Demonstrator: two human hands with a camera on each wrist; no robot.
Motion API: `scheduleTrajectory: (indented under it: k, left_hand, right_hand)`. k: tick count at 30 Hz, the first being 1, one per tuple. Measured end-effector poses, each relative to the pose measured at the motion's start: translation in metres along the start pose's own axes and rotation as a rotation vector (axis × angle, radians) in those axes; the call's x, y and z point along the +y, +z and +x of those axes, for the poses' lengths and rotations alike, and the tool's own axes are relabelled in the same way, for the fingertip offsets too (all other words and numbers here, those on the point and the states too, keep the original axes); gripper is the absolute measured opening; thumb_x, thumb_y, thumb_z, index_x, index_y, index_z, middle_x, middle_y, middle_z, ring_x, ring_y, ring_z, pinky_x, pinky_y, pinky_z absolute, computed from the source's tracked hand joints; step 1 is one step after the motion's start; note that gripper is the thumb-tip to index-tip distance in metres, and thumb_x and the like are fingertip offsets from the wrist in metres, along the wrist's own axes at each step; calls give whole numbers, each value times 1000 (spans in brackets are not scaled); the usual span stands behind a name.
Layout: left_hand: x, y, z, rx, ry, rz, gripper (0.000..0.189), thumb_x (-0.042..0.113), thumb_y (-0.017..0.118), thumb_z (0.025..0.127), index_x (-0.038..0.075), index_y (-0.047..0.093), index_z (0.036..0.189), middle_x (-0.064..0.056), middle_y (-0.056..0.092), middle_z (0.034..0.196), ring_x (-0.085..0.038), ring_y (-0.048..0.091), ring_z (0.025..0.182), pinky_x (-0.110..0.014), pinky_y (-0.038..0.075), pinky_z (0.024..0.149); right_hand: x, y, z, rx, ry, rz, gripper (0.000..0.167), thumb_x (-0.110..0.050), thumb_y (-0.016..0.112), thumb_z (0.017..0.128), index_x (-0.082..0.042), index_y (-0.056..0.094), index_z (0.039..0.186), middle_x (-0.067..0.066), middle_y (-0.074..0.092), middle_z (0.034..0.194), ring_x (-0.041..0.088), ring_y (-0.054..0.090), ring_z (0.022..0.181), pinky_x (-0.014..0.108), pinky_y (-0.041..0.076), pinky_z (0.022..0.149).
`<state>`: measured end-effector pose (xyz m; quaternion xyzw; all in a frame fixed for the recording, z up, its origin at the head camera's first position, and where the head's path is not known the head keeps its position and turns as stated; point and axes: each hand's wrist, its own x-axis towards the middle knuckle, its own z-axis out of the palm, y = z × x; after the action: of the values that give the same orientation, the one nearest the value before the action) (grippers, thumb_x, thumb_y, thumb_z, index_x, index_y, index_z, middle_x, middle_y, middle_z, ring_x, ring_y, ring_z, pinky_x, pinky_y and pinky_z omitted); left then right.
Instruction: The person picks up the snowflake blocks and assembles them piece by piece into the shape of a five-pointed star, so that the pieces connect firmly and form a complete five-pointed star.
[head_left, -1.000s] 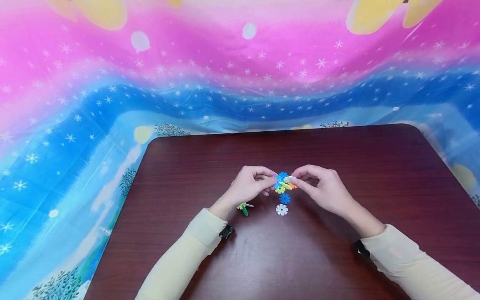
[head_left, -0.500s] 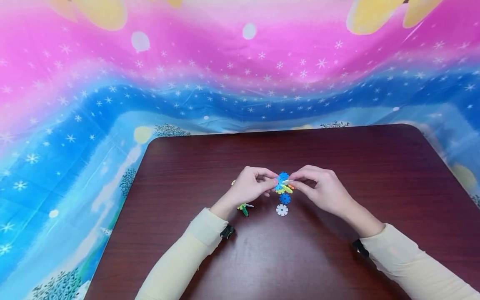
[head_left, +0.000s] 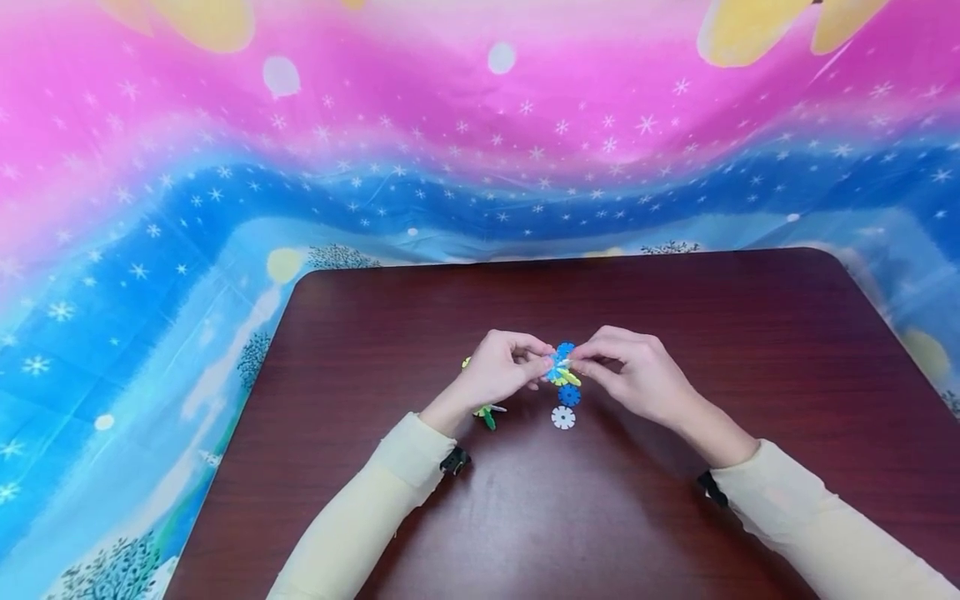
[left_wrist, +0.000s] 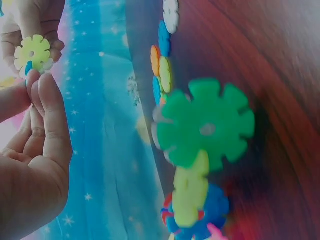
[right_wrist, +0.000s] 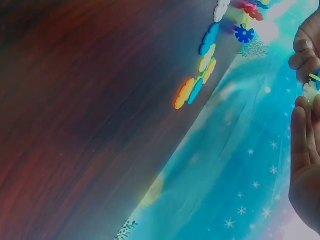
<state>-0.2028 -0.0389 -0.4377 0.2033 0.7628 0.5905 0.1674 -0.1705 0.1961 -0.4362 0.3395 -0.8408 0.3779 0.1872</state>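
My two hands are meeting over the table (head_left: 510,517), each pinching a toothed disc.
A green-topped cluster (head_left: 491,420) is sitting on the tabletop beside my left wrist. My left hand (head_left: 498,368) is angling in from lower left, thumb and fingers clamping a blue disc (left_wrist: 28,67), a yellow disc (left_wrist: 32,53) showing right by it. A joined row of discs (right_wrist: 209,39) is lying beneath, white end nearest me. My right hand (head_left: 637,371) is coming in from lower right, fingertips gripping a whitish disc (right_wrist: 310,92) close to the blue; can't tell if they're joining.
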Motion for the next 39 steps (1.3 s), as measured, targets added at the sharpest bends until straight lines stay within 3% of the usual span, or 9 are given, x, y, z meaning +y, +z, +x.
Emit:
scheduleTrajectory:
  k: [5, 8, 12, 16, 21, 27, 32, 39]
  left_hand:
    - [-4, -13, 1, 10, 2, 104, 19, 16, 74, 98, 4, 78, 113, -8, 76, 86, -39, 73, 80, -50, 61, 74]
    - [-6, -24, 0, 55, 4, 261, 17, 23, 74, 98, 12, 79, 110, 4, 75, 84, -28, 73, 80, -39, 58, 70]
    - [-9, -36, -3, 99, -15, 491, 13, 25, 72, 97, 17, 80, 105, 13, 71, 80, -10, 67, 70, -33, 53, 63]
    - [-14, -38, -2, 61, -47, 680, 13, 26, 70, 98, 18, 80, 103, 14, 70, 80, -5, 63, 68, -30, 52, 62]
    - [-20, -35, 0, 10, -56, 846, 14, 26, 68, 98, 19, 80, 101, 16, 66, 75, -6, 60, 67, -28, 50, 60]
    - [-24, -34, 0, 15, -27, 939, 15, 22, 68, 97, 17, 81, 103, 13, 64, 71, -8, 58, 67, -28, 50, 60]
    - [-26, -36, -1, 22, 7, 947, 14, 24, 70, 97, 18, 81, 102, 8, 70, 85, -11, 61, 75, -31, 52, 67]
    - [-27, -36, -2, 68, 66, 970, 17, 23, 64, 101, 16, 80, 105, 1, 70, 102, -18, 65, 90, -36, 55, 78]
  right_hand:
    - [5, -5, 5, -121, 147, -11, 33, -15, 87, 86, -16, 77, 117, -7, 72, 105, 11, 69, 89, 28, 57, 65]
    - [15, -12, 5, -214, 267, -74, 39, -20, 84, 89, -15, 72, 126, -1, 71, 113, 16, 69, 93, 34, 57, 66]
    - [33, -16, 2, -341, 371, -204, 37, -18, 81, 91, -11, 71, 127, 3, 70, 116, 18, 69, 94, 45, 58, 79]
    - [47, -11, 0, -437, 399, -296, 36, -21, 81, 91, -9, 73, 124, 5, 70, 114, 18, 69, 91, 47, 58, 81]
    - [55, 1, -1, -491, 363, -385, 39, -30, 83, 89, -10, 75, 121, 5, 69, 109, 17, 64, 85, 44, 56, 74]
    - [55, 8, 1, -523, 343, -436, 39, -35, 83, 89, -13, 76, 122, 6, 68, 110, 20, 64, 85, 45, 56, 71]
    - [55, 11, 3, -538, 361, -421, 37, -33, 84, 89, -14, 76, 120, 6, 65, 106, 17, 59, 78, 42, 53, 68]
    - [56, 14, 8, -591, 445, -362, 35, -29, 81, 92, -5, 71, 116, 10, 62, 110, 20, 57, 81, 44, 52, 76]
